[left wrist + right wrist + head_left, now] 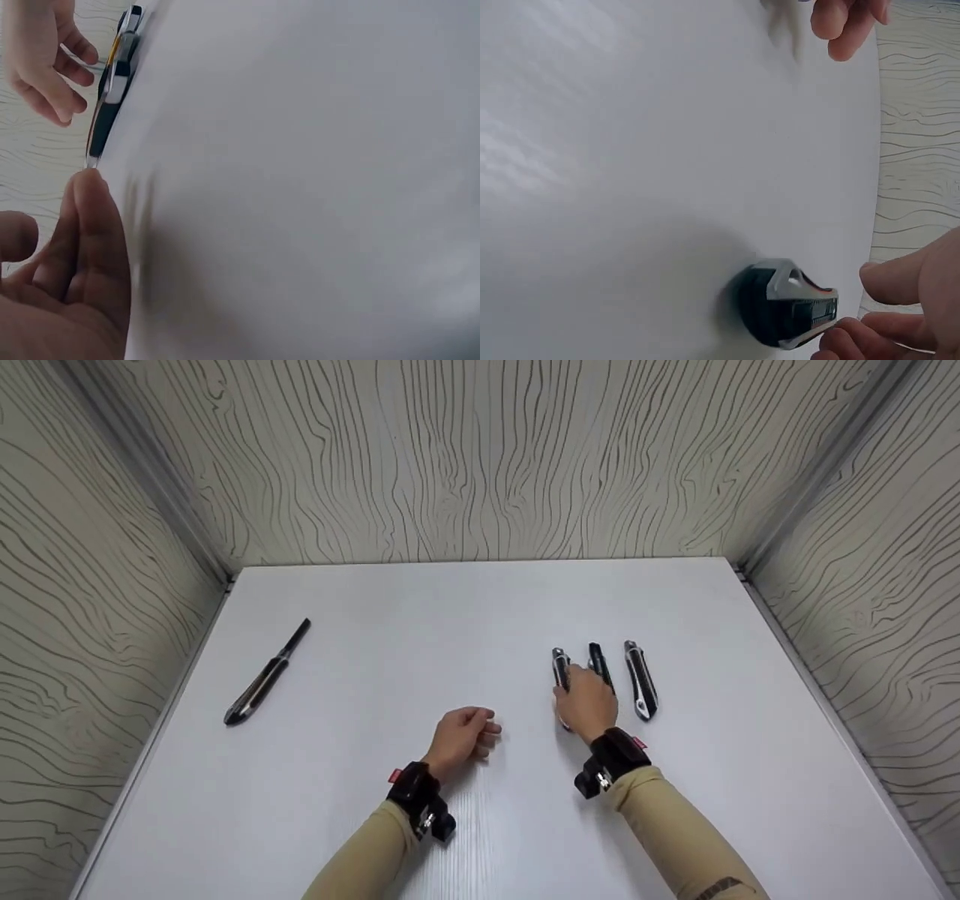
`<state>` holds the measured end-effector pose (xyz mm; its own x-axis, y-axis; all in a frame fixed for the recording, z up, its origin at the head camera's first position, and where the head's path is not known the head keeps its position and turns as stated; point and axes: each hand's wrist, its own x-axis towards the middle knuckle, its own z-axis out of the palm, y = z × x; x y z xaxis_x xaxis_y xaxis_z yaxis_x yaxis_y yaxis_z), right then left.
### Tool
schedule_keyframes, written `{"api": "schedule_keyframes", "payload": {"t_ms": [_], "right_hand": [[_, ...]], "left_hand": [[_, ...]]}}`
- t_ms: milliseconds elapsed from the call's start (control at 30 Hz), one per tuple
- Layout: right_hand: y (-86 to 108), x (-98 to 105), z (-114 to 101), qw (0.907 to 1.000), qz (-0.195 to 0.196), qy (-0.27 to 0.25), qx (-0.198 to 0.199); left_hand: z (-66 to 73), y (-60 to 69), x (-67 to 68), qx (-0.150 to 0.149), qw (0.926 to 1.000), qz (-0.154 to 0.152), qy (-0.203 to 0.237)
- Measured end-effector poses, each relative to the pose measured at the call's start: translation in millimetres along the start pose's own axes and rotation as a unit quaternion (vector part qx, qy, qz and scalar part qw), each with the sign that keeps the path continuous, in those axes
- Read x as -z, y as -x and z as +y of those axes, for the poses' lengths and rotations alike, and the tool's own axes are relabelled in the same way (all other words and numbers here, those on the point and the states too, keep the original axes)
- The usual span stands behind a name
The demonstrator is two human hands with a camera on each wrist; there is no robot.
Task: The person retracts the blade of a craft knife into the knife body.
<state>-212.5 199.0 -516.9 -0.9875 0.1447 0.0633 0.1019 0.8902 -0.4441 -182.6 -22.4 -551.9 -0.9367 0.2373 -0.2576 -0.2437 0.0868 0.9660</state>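
Observation:
My right hand [587,705] hovers over a silver-and-black utility knife [560,661] on the white table; its thumb and fingers are apart in the right wrist view. The same view shows one end of a utility knife [791,304] beside the fingertips. A dark utility knife [598,661] lies partly hidden behind this hand, and another silver-and-black one [641,679] lies to its right. My left hand [459,739] rests near the table's middle, fingers loosely curled, holding nothing. Far to the left lies a utility knife [257,690] with a long black blade extended.
The white table [420,622] is bounded by wood-grain panels [480,465] at the back and both sides. Grey metal posts [810,465] stand at the back corners. Each wrist wears a black camera band [621,754].

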Motion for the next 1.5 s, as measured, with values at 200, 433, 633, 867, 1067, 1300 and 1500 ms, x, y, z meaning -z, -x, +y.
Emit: {"api": "schedule_keyframes", "payload": {"t_ms": [200, 433, 633, 867, 1067, 1300, 1500], "right_hand": [[-0.1, -8.0, -19.0, 0.9991, -0.039, -0.011, 0.014], [1.0, -22.1, -44.6, 0.9965, -0.070, 0.004, 0.044], [6.3, -35.4, -70.4, 0.9937, -0.089, -0.011, 0.068], [12.3, -45.6, -91.2, 0.9908, -0.090, -0.028, 0.096], [13.1, -48.7, -94.8, 0.9908, -0.091, -0.018, 0.099], [12.1, -50.3, -94.1, 0.9902, -0.087, -0.017, 0.108], [10.3, -50.9, -95.0, 0.9893, -0.101, -0.020, 0.103]], "left_hand": [[5.9, 3.7, 47.2, 0.016, 0.9980, 0.020, -0.058], [16.4, 8.7, 105.2, 0.053, 0.9857, 0.088, -0.134], [20.8, 14.8, 161.7, 0.070, 0.9590, 0.153, -0.228], [27.0, 32.7, 232.4, 0.057, 0.9288, 0.209, -0.301], [30.3, 41.3, 278.5, 0.070, 0.8919, 0.267, -0.358], [22.0, 38.3, 305.6, 0.115, 0.8668, 0.281, -0.396], [13.7, 37.7, 308.5, 0.146, 0.8585, 0.251, -0.422]]}}
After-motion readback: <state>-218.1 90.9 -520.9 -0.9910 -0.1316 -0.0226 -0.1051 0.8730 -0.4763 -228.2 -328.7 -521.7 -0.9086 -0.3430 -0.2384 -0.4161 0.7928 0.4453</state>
